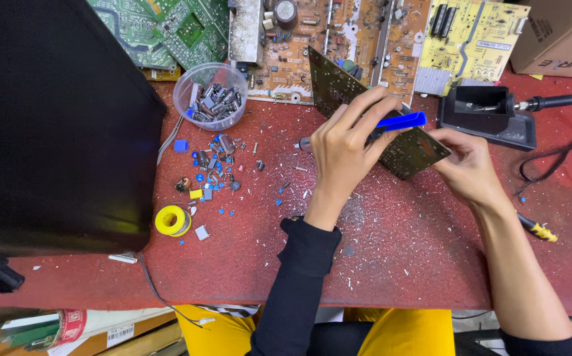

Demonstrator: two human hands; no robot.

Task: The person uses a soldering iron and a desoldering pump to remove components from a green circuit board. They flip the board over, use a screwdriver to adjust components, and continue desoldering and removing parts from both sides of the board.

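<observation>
The left hand (345, 148) pinches a blue tool (398, 121) at twelve o'clock while the right hand (467, 165) grips the green board (411, 148) tilted, keeping it steady.

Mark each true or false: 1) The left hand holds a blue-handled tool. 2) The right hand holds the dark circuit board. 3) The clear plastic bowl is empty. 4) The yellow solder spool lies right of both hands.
1) The left hand holds a blue-handled tool: true.
2) The right hand holds the dark circuit board: true.
3) The clear plastic bowl is empty: false, it holds small grey components.
4) The yellow solder spool lies right of both hands: false, it lies to their left on the red table.
</observation>
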